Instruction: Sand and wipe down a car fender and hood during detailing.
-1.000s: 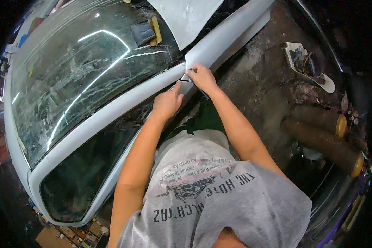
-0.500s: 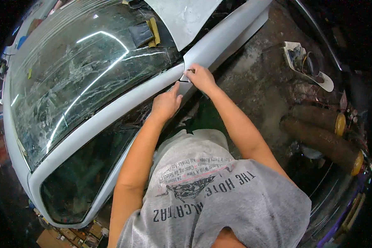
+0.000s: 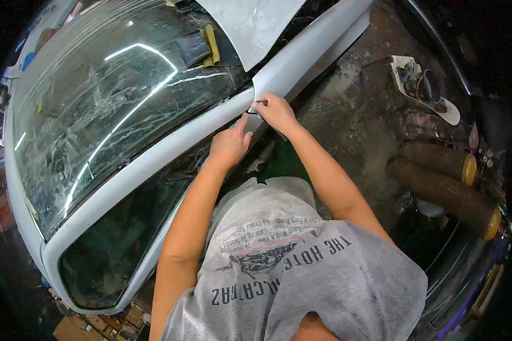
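Note:
My right hand (image 3: 276, 113) is at the rear corner of the silver-grey fender (image 3: 298, 54), where it meets the windshield pillar (image 3: 153, 152). Thumb and fingers are pinched together there; a small dark bit shows between them, too small to name. Just to its left, my left hand (image 3: 228, 144) has the index finger stretched toward the same seam and the thumb apart, holding nothing I can see. The index fingertip appears to touch the bodywork beside a short dark line below the fender corner.
The dusty windshield (image 3: 119, 102) carries a dark pad (image 3: 193, 48) and a yellow strip (image 3: 211, 44). A pale hood panel (image 3: 253, 25) lies beyond. On the floor at right are a white-rimmed part (image 3: 401, 79) and two brown cylinders (image 3: 444, 193) with yellow ends.
My right hand has shifted very slightly down along the fender edge, its fingers still pinched. My left hand stays almost in place, its index finger still stretched out.

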{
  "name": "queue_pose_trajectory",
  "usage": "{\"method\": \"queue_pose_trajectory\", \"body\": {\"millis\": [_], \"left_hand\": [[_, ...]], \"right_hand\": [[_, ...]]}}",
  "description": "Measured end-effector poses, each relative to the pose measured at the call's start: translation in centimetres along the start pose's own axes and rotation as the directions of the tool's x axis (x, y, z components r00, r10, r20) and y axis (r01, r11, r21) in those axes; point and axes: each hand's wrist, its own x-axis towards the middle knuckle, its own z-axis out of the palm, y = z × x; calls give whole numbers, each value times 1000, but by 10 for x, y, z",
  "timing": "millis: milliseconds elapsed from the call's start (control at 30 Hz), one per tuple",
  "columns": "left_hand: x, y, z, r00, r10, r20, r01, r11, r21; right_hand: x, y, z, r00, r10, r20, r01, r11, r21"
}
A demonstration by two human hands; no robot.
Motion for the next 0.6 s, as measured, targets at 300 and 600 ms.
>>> {"method": "queue_pose_trajectory", "body": {"millis": [300,600], "left_hand": [[1,2,-2,994,-63,86,64,998,0],[2,3,-2,995,-60,82,61,998,-9]], "right_hand": [[2,6,2,1000,15,-7,-15,998,58],[-7,-5,0,999,26,29,-25,999,-48]]}}
